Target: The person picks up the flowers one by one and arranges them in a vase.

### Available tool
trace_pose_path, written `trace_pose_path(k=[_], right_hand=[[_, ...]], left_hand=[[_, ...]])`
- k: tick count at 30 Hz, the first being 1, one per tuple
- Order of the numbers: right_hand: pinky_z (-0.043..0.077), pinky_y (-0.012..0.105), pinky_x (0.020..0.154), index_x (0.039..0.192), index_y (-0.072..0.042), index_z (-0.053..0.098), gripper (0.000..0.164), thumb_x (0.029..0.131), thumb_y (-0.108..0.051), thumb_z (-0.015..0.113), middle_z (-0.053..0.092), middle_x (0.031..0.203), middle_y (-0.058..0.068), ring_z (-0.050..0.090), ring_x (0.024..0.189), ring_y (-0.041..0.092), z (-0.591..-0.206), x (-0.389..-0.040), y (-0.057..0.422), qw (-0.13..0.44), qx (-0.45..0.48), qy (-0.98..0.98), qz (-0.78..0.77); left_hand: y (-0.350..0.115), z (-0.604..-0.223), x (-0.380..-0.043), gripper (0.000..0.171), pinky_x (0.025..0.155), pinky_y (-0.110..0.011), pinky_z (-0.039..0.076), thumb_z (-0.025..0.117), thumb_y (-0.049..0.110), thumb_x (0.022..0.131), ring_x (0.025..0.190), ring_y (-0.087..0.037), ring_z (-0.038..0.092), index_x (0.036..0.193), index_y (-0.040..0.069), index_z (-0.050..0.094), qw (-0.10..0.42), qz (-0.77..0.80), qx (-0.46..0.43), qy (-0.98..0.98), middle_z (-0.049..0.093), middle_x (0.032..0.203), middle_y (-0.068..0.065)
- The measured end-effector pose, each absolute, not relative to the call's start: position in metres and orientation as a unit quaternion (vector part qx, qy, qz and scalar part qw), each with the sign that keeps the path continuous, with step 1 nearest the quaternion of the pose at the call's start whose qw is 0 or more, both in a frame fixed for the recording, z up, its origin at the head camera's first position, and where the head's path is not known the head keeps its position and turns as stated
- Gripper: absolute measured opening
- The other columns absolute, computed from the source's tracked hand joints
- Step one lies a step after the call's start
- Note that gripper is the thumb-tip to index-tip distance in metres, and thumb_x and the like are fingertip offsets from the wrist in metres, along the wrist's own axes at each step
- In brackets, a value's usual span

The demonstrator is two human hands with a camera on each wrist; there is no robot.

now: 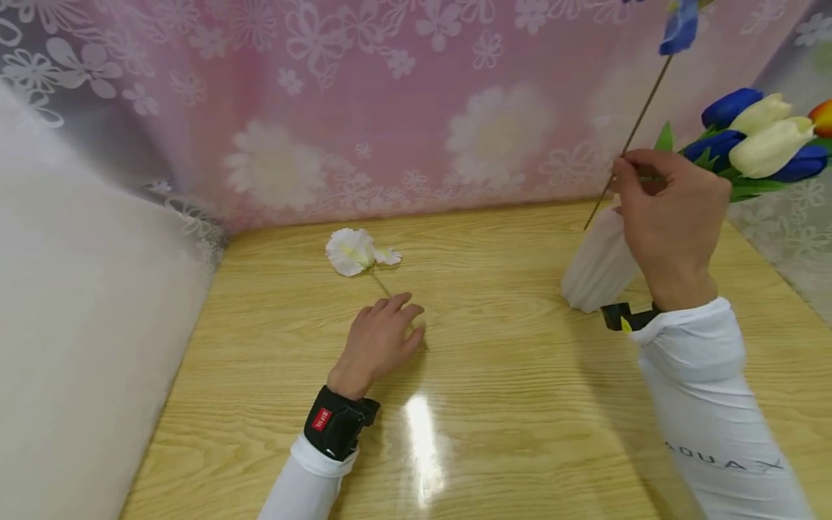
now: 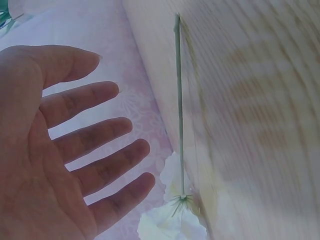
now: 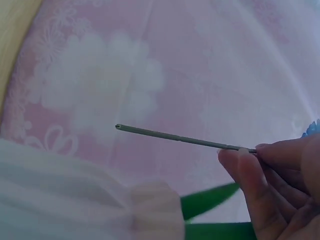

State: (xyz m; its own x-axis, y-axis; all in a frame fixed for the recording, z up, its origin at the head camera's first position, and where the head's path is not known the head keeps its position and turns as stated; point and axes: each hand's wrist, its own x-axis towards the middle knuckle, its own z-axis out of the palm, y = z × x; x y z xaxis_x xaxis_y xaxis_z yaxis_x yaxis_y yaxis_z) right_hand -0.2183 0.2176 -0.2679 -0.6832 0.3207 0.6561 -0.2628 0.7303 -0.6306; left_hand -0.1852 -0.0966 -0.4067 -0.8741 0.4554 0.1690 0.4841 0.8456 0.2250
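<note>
Between thumb and fingers, my right hand (image 1: 679, 217) pinches the thin stem (image 3: 165, 136) of a blue flower (image 1: 680, 29), whose head is partly cut off at the top of the head view. The stem's bare lower end points down beside a white ribbed vase (image 1: 598, 263), which is partly hidden by the hand. Over the table, my left hand (image 1: 382, 338) is spread above the stem of a white flower (image 1: 351, 251) that lies flat. The left wrist view shows that hand's fingers (image 2: 95, 130) apart, with nothing between them and the green stem (image 2: 179, 100) beside them.
Blue, cream and orange tulips (image 1: 770, 137) with green leaves lean to the right above the vase. A pink floral curtain (image 1: 390, 130) hangs behind the wooden table (image 1: 494, 404). White fabric (image 1: 84, 303) borders the left side.
</note>
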Motion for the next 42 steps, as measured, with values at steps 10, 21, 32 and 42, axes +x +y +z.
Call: trace_pose_path(k=[10, 21, 32, 42], right_hand=[[0.047, 0.009, 0.073, 0.105, -0.007, 0.075, 0.029, 0.093, -0.03, 0.062, 0.072, 0.099, 0.008, 0.047, 0.064, -0.023, -0.257, -0.218, 0.232, 0.457, -0.062, -0.822, 0.335], [0.045, 0.006, 0.064, 0.104, -0.011, 0.076, 0.028, 0.093, -0.032, 0.06, 0.072, 0.093, 0.008, 0.052, 0.062, -0.019, -0.25, -0.218, 0.239, 0.491, -0.049, -0.802, 0.338], [0.047, 0.01, 0.076, 0.108, -0.007, 0.074, 0.035, 0.091, -0.035, 0.06, 0.071, 0.103, 0.009, 0.041, 0.063, -0.022, -0.249, -0.217, 0.245, 0.406, -0.12, -0.858, 0.289], [0.034, 0.007, 0.054, 0.105, -0.004, 0.074, 0.038, 0.088, -0.036, 0.061, 0.069, 0.078, -0.008, 0.041, 0.055, -0.018, -0.245, -0.209, 0.254, 0.302, -0.112, -0.905, 0.279]], left_hand=[[-0.092, -0.406, -0.187, 0.03, 0.091, -0.048, 0.045, 0.057, 0.027, 0.095, 0.117, -0.03, 0.054, 0.12, 0.014, 0.066, 0.049, -0.127, -0.25, -0.959, 0.055, 0.132, -0.01], [-0.089, -0.41, -0.189, 0.029, 0.09, -0.048, 0.046, 0.058, 0.027, 0.095, 0.114, -0.03, 0.055, 0.118, 0.014, 0.067, 0.057, -0.131, -0.256, -0.956, 0.057, 0.13, -0.01], [-0.086, -0.413, -0.19, 0.029, 0.089, -0.049, 0.046, 0.056, 0.029, 0.096, 0.115, -0.03, 0.055, 0.118, 0.015, 0.067, 0.047, -0.136, -0.255, -0.956, 0.057, 0.13, -0.01], [-0.086, -0.415, -0.19, 0.026, 0.088, -0.048, 0.047, 0.058, 0.026, 0.095, 0.112, -0.031, 0.057, 0.116, 0.013, 0.068, 0.052, -0.137, -0.26, -0.955, 0.059, 0.127, -0.011]])
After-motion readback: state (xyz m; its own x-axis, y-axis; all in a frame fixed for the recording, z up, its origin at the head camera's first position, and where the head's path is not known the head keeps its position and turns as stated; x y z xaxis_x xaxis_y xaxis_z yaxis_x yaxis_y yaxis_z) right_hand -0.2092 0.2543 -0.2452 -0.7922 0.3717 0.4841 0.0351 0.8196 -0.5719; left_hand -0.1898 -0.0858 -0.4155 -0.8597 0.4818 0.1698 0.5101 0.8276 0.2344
